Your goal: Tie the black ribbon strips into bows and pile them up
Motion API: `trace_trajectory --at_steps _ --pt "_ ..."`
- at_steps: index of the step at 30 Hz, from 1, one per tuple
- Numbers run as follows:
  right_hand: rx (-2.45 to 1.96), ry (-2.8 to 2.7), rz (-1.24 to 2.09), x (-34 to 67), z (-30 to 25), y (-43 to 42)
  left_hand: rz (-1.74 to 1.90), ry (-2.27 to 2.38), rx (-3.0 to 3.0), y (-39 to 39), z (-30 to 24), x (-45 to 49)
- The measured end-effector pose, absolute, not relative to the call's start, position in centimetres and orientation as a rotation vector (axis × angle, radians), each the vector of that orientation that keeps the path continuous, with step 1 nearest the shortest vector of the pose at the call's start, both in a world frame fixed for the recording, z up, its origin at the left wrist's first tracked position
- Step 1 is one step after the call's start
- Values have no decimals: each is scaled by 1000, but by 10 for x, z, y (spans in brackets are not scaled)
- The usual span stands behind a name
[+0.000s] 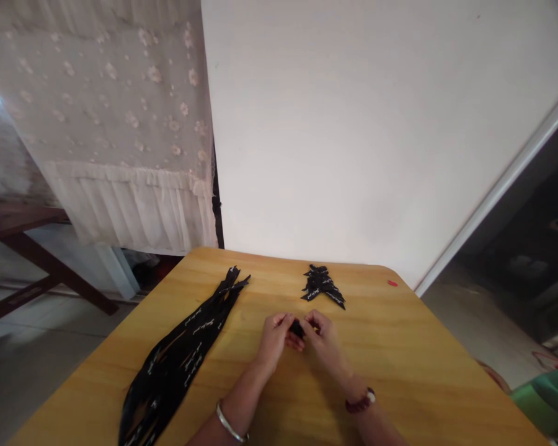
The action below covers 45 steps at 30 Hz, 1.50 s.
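My left hand (273,341) and my right hand (323,342) meet at the middle of a yellow wooden table (353,371). Their fingers pinch a small black ribbon piece (296,328) between them, mostly hidden by my fingertips. A long bundle of black ribbon strips (179,362) with white lettering lies to the left of my left hand. Beyond my hands is a small heap of black ribbon pieces (320,286). A silver bangle (230,422) circles my left wrist, and a dark red beaded bracelet (360,401) circles my right.
A small red item (392,283) lies near the table's far right edge. A white wall (353,124) rises behind the table, with a lace curtain (121,124) at left. A dark wooden bench (28,248) stands left, and a green object (549,399) sits low right.
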State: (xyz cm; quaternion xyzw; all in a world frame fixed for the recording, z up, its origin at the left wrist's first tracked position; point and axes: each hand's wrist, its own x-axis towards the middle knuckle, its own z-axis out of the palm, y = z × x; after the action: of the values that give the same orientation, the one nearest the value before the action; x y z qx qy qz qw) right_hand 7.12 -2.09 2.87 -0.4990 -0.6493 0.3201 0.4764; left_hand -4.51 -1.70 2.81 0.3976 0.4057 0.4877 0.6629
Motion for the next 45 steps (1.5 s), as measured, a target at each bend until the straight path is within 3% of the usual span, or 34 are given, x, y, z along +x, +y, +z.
trace_trajectory --at_steps 16,24,31,37,45 --pt "-1178 -1495 734 70 24 -20 1192 847 743 -19 31 -47" --pt "-1149 -1425 1006 76 36 -23 1053 875 917 -16 34 -52" --pt "-1241 -1365 768 77 32 -19 1387 1203 1245 -21 29 -51" --pt "-1245 -1458 709 67 35 -28 1137 1123 1277 -28 25 -41" --pt "-1214 -1449 669 72 37 -29 1196 1012 988 -18 31 -46"
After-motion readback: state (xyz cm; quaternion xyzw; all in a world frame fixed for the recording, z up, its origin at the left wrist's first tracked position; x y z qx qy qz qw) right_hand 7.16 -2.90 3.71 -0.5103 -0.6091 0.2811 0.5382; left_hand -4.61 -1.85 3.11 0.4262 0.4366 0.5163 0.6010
